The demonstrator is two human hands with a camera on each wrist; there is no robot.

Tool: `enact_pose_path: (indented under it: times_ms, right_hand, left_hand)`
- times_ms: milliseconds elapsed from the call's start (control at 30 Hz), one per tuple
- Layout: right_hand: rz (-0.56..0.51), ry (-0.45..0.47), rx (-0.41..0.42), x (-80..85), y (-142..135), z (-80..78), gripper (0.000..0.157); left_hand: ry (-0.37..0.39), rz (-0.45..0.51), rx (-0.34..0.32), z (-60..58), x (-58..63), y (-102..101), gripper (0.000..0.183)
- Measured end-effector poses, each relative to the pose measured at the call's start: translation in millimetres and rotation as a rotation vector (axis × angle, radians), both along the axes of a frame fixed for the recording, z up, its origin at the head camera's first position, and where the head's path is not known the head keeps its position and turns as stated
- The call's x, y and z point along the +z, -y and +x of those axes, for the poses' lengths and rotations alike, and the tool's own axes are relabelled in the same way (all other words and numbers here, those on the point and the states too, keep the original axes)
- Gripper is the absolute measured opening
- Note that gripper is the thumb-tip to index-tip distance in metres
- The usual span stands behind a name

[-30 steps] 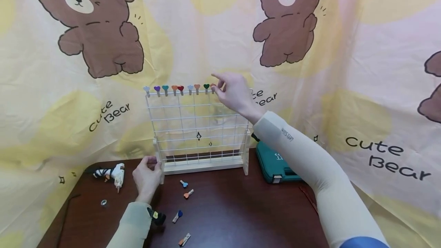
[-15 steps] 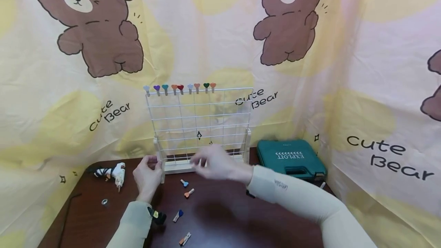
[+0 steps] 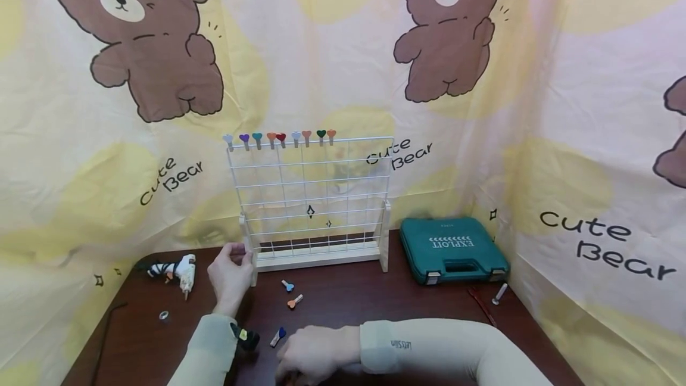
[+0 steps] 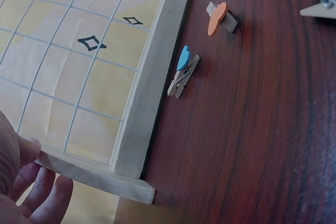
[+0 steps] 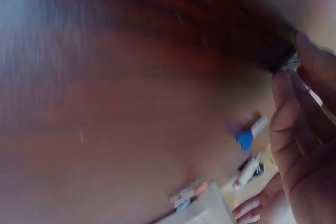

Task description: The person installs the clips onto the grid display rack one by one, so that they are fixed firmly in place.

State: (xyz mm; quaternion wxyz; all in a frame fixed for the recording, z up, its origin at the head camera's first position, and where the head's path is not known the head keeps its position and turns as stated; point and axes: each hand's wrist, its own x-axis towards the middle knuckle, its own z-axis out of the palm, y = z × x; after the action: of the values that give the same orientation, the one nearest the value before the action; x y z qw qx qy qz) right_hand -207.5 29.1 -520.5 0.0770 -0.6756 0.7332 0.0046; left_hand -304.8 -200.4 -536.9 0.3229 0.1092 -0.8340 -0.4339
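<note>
My left hand (image 3: 230, 273) pinches the left wooden leg (image 4: 94, 174) of a stand that holds an upright white wire grid. Along its top wire sits a row of heart-topped clothespins, ending with a green one (image 3: 321, 133) and an orange one (image 3: 331, 133). Low in the head view, my right hand (image 3: 316, 350) is down at the table. Its thumb and finger pinch a small clothespin (image 5: 289, 62), mostly hidden and blurred in the right wrist view. Nearby lie a dark blue clothespin (image 3: 278, 337), an orange one (image 4: 217, 19) and a light blue one (image 4: 183, 59).
At the right stands a teal tool case (image 3: 450, 249), with a bolt (image 3: 500, 293) and a red tool (image 3: 481, 305) in front. On the left lie a glue gun (image 3: 184, 273), a small metal ring (image 3: 163, 316) and a thin dark rod (image 3: 104, 332).
My right hand has let go of the orange clothespin on the top wire and come down to the front of the table, covering a clothespin there. The left hand keeps its place.
</note>
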Motion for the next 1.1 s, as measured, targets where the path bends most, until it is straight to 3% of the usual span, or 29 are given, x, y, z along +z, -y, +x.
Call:
enact_pose_path:
  times_ms: [200,333,433,567,700,1100]
  right_hand:
    - [0.019,-0.078,0.014,-7.4,3.0,8.3,0.019]
    - [-0.008,-0.021,0.019,-3.4,-4.4,0.6,0.016]
    - [-0.087,-0.016,-0.014,9.0,-13.3,-11.1,0.008]
    - [-0.282,0.059,-0.110,41.4,-29.6,-31.5,0.009]
    - [-0.468,0.243,-0.207,81.2,-50.3,-51.6,0.017]
    - [-0.796,0.318,-0.510,199.3,-103.7,-103.7,0.015]
  left_hand:
    - [0.007,0.007,0.004,0.1,-1.2,-0.9,0.012]
    - [0.006,0.011,0.002,0.1,-1.6,-1.1,0.013]
    - [0.006,0.012,0.002,0.3,-1.9,-1.0,0.013]
    - [-0.006,0.011,0.000,-0.9,-1.2,-0.2,0.013]
    - [-0.012,0.013,0.000,-1.3,-0.2,0.7,0.013]
    - [-0.009,0.017,-0.005,-0.2,1.3,-0.1,0.013]
